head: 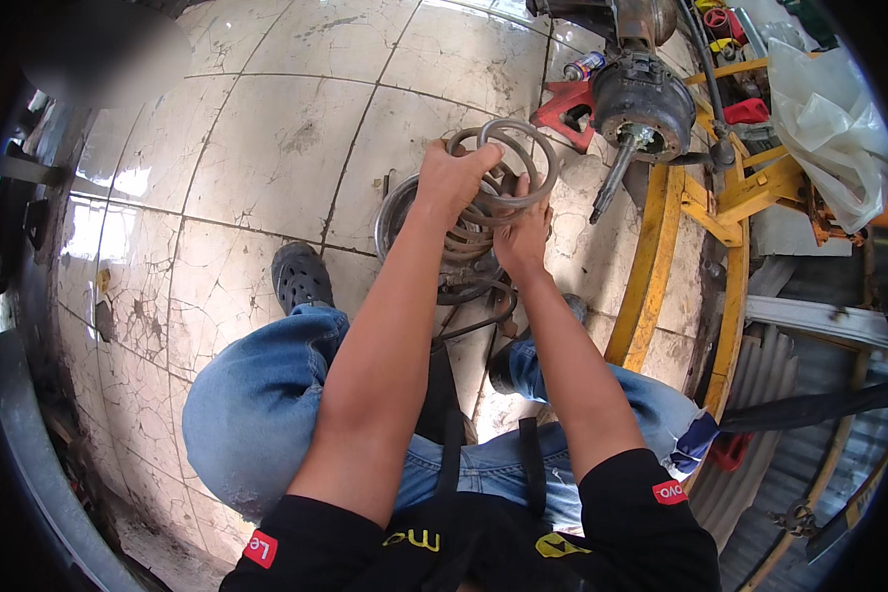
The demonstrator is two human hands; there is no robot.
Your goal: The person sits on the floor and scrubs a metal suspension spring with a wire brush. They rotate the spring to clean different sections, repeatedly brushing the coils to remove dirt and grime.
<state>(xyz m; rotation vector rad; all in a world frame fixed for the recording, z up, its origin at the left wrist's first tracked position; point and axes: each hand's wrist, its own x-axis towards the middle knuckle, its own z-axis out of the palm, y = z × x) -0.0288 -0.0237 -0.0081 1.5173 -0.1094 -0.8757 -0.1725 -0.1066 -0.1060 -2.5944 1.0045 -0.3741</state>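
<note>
A large steel coil spring (518, 200) stands on end in front of me, its top coils between my two hands. My left hand (455, 176) grips the upper coils from the left, with the thumb over the top one. Lower down on the right, my right hand (522, 238) has its fingers up against the coils. Beneath is a round metal basin-like part (386, 222), mostly covered by my left forearm. A dark bent rod or hose (481, 331) curves out near my right wrist. What the spring's lower end rests on is hidden.
A greasy axle hub with a protruding shaft (614, 177) is beside a red jack stand (566, 111) and spray can (584, 66). A yellow steel frame (647, 274) runs along the right, under a clear plastic bag (829, 140). Cracked floor tiles (288, 148) spread left.
</note>
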